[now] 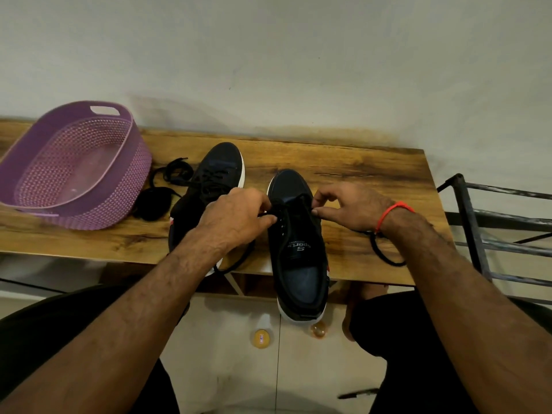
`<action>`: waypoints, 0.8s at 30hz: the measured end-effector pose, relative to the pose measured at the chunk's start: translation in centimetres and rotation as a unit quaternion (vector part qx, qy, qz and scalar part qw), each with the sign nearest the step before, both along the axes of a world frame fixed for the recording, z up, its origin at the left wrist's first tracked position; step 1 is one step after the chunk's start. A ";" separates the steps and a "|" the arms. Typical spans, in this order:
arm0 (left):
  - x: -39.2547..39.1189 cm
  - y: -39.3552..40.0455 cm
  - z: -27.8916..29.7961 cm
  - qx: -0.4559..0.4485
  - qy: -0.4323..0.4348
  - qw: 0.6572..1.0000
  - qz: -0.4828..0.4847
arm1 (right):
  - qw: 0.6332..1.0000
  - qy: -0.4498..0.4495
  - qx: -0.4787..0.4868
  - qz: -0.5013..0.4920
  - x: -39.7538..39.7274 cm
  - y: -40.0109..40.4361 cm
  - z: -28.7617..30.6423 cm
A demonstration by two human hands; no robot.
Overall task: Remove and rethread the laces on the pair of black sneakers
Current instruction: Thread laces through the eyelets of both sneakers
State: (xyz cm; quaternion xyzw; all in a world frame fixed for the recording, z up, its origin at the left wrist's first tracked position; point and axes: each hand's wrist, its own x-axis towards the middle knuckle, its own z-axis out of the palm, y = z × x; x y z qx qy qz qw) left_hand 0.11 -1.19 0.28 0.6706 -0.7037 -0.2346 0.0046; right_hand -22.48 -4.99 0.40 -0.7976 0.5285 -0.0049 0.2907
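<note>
Both hands work at the near sneaker (295, 243): the left hand (239, 218) has its grip pinched on the lace (385, 252) at the eyelets on that side, and the right hand (349, 209) pinches the same lace across the tongue, thumb and forefinger closed on it. From under the right wrist — which wears a red band (394, 212) — the lace's free length loops down over the bench (373, 171) toward its front edge. The near sneaker lies toe away from the person, its heel hanging past the bench's front edge, a white logo showing on the tongue. Just beside it to the left sits the second sneaker (209, 186), laced, partly hidden by the left forearm, with a lace end curling out near the edge. Left of that, a loose black lace (167, 186) lies bunched on the bench, next to a purple basket (74, 165) at the far left. A metal rack (493, 222) stands off the bench's right end — and two small yellow balls (262, 339) rest on the floor below.
</note>
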 end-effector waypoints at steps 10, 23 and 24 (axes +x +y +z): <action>1.2 -0.5 0.8 -0.015 0.008 0.996 0.089 | 0.998 0.052 -0.004 -0.034 -1.6 -0.6 0.8; 2.3 -1.6 2.0 -0.011 0.151 0.984 0.095 | 0.949 -0.206 0.197 -0.134 -1.5 -0.4 2.6; 2.1 -1.4 2.9 -0.007 0.203 0.974 0.099 | 0.938 -0.244 0.200 -0.146 -1.4 -0.3 3.0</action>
